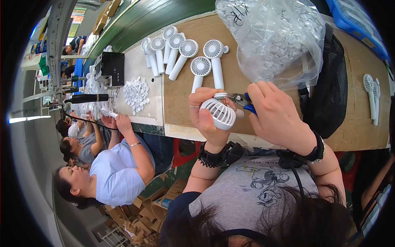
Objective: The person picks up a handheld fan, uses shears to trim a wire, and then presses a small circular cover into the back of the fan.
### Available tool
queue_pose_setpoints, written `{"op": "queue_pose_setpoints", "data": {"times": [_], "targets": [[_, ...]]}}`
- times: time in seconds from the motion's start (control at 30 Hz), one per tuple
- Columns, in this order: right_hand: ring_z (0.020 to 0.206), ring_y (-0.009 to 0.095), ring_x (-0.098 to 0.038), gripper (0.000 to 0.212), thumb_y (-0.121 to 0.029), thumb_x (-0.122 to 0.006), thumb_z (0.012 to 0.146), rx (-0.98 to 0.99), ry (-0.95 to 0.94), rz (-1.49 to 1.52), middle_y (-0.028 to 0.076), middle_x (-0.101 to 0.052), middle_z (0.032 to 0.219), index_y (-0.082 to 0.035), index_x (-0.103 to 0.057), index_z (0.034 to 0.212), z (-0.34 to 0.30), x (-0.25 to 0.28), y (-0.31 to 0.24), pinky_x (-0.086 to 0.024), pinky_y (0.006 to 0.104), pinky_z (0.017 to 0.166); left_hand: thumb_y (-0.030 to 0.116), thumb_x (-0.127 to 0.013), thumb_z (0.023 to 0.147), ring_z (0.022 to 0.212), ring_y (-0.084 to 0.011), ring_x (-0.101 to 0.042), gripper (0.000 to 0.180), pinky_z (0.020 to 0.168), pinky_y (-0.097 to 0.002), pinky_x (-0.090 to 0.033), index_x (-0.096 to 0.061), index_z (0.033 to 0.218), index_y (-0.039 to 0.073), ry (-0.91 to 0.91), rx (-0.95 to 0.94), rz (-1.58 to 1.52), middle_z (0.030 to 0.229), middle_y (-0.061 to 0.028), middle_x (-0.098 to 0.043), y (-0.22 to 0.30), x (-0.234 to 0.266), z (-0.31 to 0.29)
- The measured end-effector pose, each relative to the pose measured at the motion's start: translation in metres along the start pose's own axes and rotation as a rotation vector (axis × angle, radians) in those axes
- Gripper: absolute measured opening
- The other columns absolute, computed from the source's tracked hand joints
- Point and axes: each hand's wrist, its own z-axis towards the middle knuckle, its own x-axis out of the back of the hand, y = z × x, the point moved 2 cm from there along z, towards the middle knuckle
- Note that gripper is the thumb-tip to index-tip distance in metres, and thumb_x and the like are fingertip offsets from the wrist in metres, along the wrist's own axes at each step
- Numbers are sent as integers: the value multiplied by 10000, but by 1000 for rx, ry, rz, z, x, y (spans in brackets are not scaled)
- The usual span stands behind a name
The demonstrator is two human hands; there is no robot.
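Observation:
A white handheld fan (222,115) with a slotted round cage is in my left hand (203,123), whose fingers wrap round it. My right hand (277,113) grips small cutting pliers (249,108) with blue handles. The metal jaws reach to a small white round part (221,95) at the top of the fan, between my left fingertips. Whether the jaws touch that part or a wire by it, I cannot tell. Just beyond my left hand lie two white fans, one (200,68) nearer and one (213,51) farther.
Several more fans (180,53) lie at the far left on cardboard. A clear bag of white round parts (279,45) sits beyond my right hand, beside a black mesh bag (335,82). Fans (372,94) lie far right. At left, a co-worker (119,164) works near a parts pile (136,92).

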Motion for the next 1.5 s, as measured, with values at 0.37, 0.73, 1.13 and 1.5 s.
{"op": "queue_pose_setpoints", "data": {"times": [0.37,0.73,1.13,1.5], "targets": [[757,347,-477,246,-33,-544,650,-10,-63,80,165,-460,771,10,-391,838,1,-8,9,-390,406,636,426,-389,864,634,-148,-510,427,511,-271,-469,-423,899,2,42,207,-130,825,-112,-475,-1,-1,1],[759,370,-483,230,-28,-526,666,7,-112,180,182,-467,765,17,-371,831,3,-13,13,-379,435,642,404,-389,865,630,-148,-508,400,507,-280,-463,-429,908,8,31,136,-102,839,-107,-471,-6,1,0],[754,364,-500,238,-29,-538,659,-9,-110,118,177,-481,750,15,-381,833,4,-16,13,-394,428,639,377,-425,850,652,-152,-510,388,517,-278,-471,-434,943,1,17,105,-90,844,-111,-460,-7,4,-1],[673,380,-512,219,-31,-535,682,-44,-155,125,179,-494,695,14,-380,830,3,-16,14,-392,441,580,385,-421,847,648,-155,-509,398,522,-275,-471,-426,939,-3,58,159,-107,847,-111,-451,-7,3,-4]]}}
